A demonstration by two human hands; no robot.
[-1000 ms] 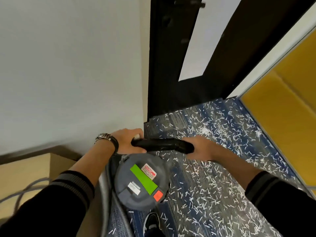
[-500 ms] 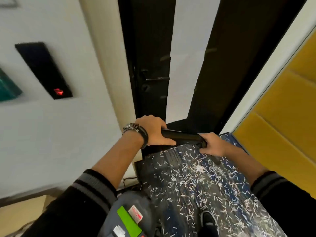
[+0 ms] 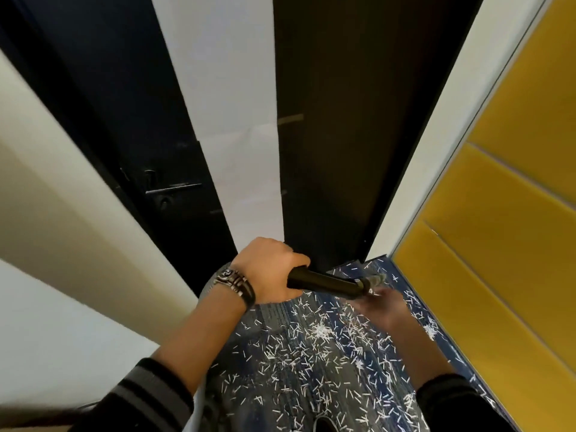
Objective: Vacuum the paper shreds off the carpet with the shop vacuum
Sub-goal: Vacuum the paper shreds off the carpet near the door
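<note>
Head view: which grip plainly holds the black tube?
The left grip, wearing wristbands, curled round the tube; the right grip is blurred below its far end.

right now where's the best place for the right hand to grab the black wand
Take the wand on its bare stretch just short of the collar near its right end, coming up from below. The left hand grips the left end, the round tube lies nearly level, and the blurred right hand sits just under that right end.
</note>
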